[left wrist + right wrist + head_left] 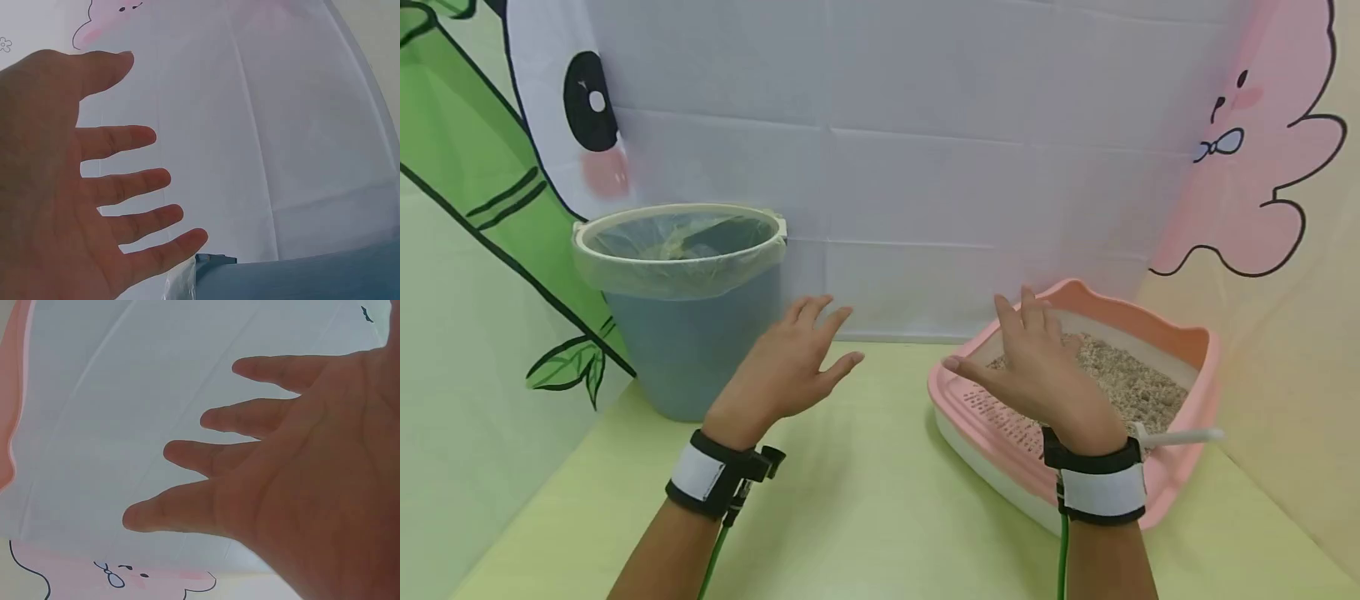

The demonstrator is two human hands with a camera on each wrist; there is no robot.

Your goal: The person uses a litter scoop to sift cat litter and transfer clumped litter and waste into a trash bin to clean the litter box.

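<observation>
Fingers (820,321) of left hand (790,367) spread beside bin (688,333), right hand (1037,367) spread (empty) above litter tray (1180,342)

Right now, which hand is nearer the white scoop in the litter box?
Right. The right hand hovers open over the pink litter box, just left of the white scoop. The left hand is across the table, beside the blue bin.
</observation>
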